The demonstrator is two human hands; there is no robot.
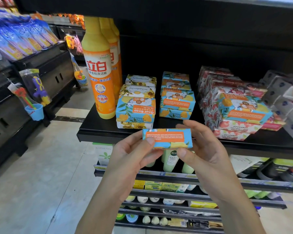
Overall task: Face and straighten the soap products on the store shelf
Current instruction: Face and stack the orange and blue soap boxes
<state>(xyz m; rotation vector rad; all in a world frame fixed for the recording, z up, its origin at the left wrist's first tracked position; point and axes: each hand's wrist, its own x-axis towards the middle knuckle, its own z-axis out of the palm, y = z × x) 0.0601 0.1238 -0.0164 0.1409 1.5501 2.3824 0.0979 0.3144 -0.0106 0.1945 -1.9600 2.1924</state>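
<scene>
A blue-and-yellow soap bar (167, 138) with an orange text panel hangs in front of the black shelf (98, 132), held at both ends. My left hand (134, 152) pinches its left end and my right hand (203, 149) pinches its right end. On the shelf behind, a left stack (135, 107) has a blue Goat Soap bar lying upside down on cream-and-yellow bars. A middle stack (176, 95) holds blue-and-yellow bars. To the right, another blue bar (243, 107) lies askew on red pomegranate-patterned bars (233, 129).
Tall orange dish-liquid bottles (100, 68) stand at the shelf's left end. White-and-blue boxed soaps (284, 102) fill the far right. Lower shelves (176, 176) hold bottles and small boxes. Across the tiled aisle (41, 166), toys (32, 98) hang from a dark cabinet.
</scene>
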